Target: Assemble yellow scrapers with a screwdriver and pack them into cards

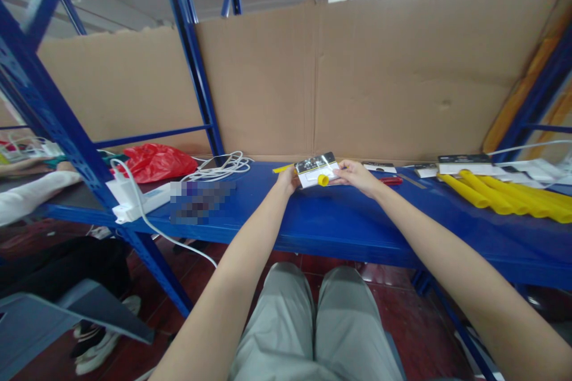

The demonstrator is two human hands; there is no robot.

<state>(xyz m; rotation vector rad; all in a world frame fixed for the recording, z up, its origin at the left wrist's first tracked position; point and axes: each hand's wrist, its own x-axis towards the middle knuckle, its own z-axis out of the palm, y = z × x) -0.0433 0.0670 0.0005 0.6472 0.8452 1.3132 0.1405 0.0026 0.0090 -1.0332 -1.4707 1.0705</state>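
Observation:
A black-and-white printed card [308, 177] is held up over the blue shelf, slightly tilted. My left hand [289, 179] closes on its left edge, and my right hand [356, 177] pinches its right side. Against the card's lower front shows a round yellow tube end [323, 180]; how it joins the card cannot be made out. A flat yellow strip [282, 169] sticks out beside my left hand. Just right of my right hand lies a red object [391, 181], with another printed card [379, 168] behind it.
Several yellow tubes [500, 190] lie at the right near stacked printed cards [463, 159]. On the left are a white power strip [147, 199], coiled white cable [227, 164] and a red plastic bag [156, 162]. Cardboard [379, 77] walls the back. A co-worker's sleeve [38, 190] shows far left.

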